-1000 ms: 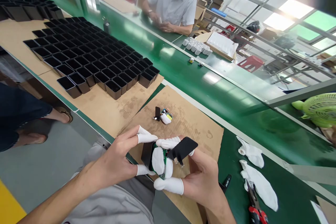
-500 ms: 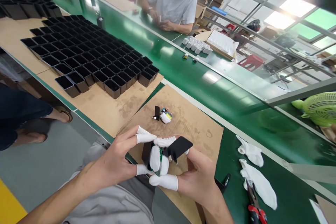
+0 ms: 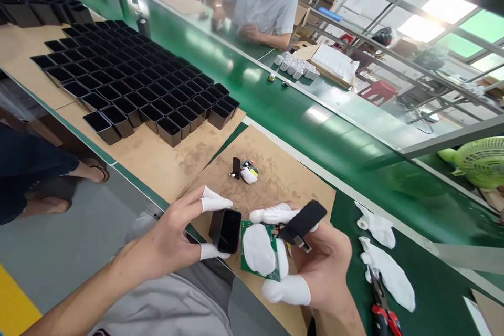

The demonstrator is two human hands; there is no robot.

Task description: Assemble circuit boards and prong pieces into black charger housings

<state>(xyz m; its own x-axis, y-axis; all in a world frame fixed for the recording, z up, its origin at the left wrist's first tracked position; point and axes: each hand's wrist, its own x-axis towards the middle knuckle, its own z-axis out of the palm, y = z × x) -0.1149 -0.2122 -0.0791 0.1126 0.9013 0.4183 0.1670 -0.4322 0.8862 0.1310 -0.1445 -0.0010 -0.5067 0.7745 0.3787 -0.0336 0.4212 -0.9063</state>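
Note:
My left hand point(image 3: 177, 233), with white cots on its fingertips, grips an open black plastic case point(image 3: 224, 231) between thumb and fingers. The case's mouth faces right and its inside looks dark. Just to its right, outside the mouth, my right hand point(image 3: 326, 262) holds a green circuit board point(image 3: 249, 269) by its edges, also in white finger cots. A white pad point(image 3: 260, 249) covers much of the board's face. From the board hangs a flat black cover point(image 3: 305, 219) with a metal plug point(image 3: 302, 243), lying over my right fingers.
Rows of black cases point(image 3: 149, 84) stand on cardboard point(image 3: 192, 152) to the left. Another board assembly point(image 3: 249, 172) lies ahead. To the right are white cloth pieces point(image 3: 388, 273) and red-handled pliers point(image 3: 381, 304). A co-worker point(image 3: 260, 10) sits across the green bench; a green fan point(image 3: 476, 163) stands right.
The circuit board has come out of the case mouth, as my right hand moved right and turned the board's padded face toward me. My left hand stays nearly in place with the case.

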